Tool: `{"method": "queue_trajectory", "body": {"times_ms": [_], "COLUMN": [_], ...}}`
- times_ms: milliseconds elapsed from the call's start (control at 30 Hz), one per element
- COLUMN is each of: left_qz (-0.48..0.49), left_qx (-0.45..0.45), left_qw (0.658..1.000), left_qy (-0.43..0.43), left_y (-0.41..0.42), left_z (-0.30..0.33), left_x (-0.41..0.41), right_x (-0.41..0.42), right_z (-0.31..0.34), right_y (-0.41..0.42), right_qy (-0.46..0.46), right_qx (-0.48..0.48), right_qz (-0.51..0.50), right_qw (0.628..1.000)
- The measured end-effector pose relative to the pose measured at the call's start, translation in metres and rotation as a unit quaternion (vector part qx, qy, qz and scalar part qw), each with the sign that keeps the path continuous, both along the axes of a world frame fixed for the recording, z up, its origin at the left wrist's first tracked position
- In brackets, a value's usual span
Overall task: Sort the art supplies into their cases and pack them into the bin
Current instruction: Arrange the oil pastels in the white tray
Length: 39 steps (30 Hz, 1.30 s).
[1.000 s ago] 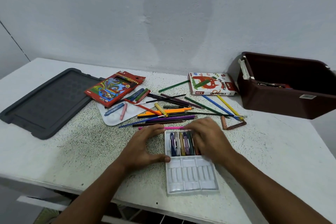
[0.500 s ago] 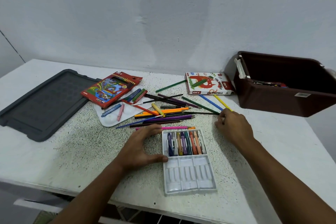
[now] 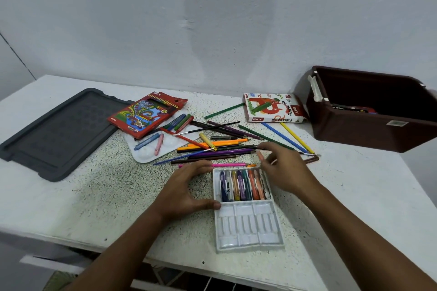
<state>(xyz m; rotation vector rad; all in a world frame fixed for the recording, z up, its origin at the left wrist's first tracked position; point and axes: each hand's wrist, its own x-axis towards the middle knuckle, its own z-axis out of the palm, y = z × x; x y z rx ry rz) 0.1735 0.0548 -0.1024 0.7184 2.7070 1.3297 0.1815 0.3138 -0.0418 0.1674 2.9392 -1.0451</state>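
We see a white plastic tray [image 3: 248, 227] lying flat on the white table [image 3: 354, 196], near the front edge. The far half of the tray holds a row of crayons [image 3: 243, 185] side by side. The near half has bare slots.

The left hand [image 3: 186, 189] rests beside the tray. Its thumb touches the tray's left edge and its fingers curve round toward the far corner, so it holds the tray in place.

The right hand [image 3: 283, 170] is at the far right corner of the tray. It pinches a pale pink crayon [image 3: 260, 156] between thumb and fingers. The hand is a bit blurry, so we think the crayon is just above the tray but cannot be sure.

Behind the hands, lots of pencils [image 3: 224, 146] lie in a messy pile. A red pencil box [image 3: 146, 113] lies to the left, partly on a white paint palette [image 3: 151, 151]. A crayon box [image 3: 274, 107] lies just beside the brown bin [image 3: 369, 130] on the right. A gray lid [image 3: 56, 132] lies far left.
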Motion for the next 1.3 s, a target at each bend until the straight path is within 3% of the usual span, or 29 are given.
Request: {"method": "queue_trajectory", "body": {"times_ms": [167,833,1300], "left_qz": [0.008,0.029,0.025], "left_qx": [0.012,-0.004,0.010], "left_qw": [1.000,0.999,1.000], "left_qy": [-0.004,0.022,0.014], "left_y": [0.001,-0.001,0.000], "left_z": [0.000,-0.010,-0.008], "left_x": [-0.001,-0.003,-0.003], "right_x": [0.008,0.012,0.011], "right_z": [-0.001,-0.008,-0.005], "right_y": [-0.038,-0.064,-0.063], "right_qy": [-0.040,-0.009,-0.040], "right_qx": [-0.131,0.006,0.033], "right_qz": [0.066,0.149,0.163], "right_qw": [0.988,0.989,0.985]}}
